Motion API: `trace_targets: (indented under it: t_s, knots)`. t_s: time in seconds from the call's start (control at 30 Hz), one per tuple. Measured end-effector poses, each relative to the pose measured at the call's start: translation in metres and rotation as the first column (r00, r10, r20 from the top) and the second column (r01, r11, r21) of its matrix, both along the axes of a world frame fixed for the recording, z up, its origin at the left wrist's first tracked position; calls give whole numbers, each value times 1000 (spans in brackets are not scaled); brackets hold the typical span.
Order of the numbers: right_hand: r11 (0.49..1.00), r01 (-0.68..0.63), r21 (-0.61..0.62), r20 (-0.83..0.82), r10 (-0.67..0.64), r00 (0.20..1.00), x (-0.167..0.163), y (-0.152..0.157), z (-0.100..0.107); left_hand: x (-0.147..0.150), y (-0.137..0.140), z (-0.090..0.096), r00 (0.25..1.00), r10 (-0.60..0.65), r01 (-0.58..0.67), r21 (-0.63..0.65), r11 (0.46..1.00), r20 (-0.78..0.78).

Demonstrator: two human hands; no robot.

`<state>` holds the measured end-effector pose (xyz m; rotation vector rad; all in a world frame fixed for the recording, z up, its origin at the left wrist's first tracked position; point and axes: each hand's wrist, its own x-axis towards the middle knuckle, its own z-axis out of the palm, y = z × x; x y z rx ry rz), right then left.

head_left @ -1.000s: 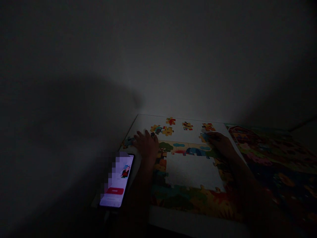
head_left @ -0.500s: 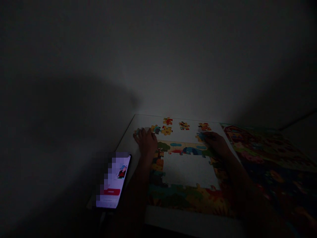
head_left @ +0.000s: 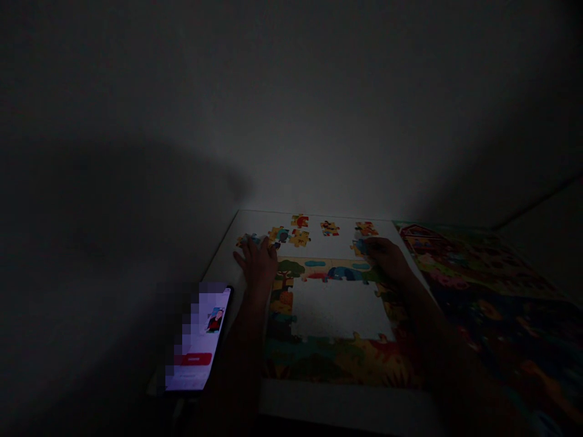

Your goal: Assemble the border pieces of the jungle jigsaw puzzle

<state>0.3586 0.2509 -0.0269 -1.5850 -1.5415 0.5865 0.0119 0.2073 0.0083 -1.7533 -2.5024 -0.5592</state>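
In the dim head view, my left hand [head_left: 259,262] lies over the left part of the white table, its fingers spread. Under and beside its fingertips is a puzzle piece [head_left: 246,241], partly covered. My right hand [head_left: 387,257] pinches a blue and yellow puzzle piece [head_left: 357,247] at its right side, low over the table. Between the hands lie a teal and yellow piece [head_left: 279,234], a yellow piece [head_left: 299,237] and a red and yellow piece [head_left: 330,228]. Nearer to me is a puzzle frame [head_left: 314,362], its border joined around a bare white middle.
A lit phone [head_left: 200,340] stands at the left edge of the table [head_left: 282,388]. To the right lies a dark, colourful picture sheet [head_left: 473,285]. A wall [head_left: 310,121] rises behind the table. More pieces [head_left: 367,229] lie near the back edge.
The whole view has shifted slightly, so things sit farther left. My left fingers have spread, uncovering more of the piece beneath. My right hand still holds its piece.
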Motion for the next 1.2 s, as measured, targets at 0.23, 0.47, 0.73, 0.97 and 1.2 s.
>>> trace_targets:
  t_s: [0.23, 0.47, 0.73, 0.97, 1.2]
  knots:
    - [1000, 1, 11, 55, -2, 998, -2, -2, 5, -4, 3, 1, 999, 29, -30, 19, 999, 28]
    - [1000, 0, -6, 39, 0, 999, -4, -4, 9, 3, 6, 6, 980, -196, 197, -43, 979, 23]
    - [999, 7, -53, 80, -3, 997, -5, -4, 15, 3, 8, 8, 963, -248, 258, -92, 962, 110]
    - [997, 22, -70, 63, -18, 998, -6, -5, 16, 5, 6, 6, 949, -280, 283, 5, 959, 147]
    - [999, 17, -41, 20, -16, 1000, -6, -4, 9, 2, 7, 29, 948, -208, 136, 283, 949, 242]
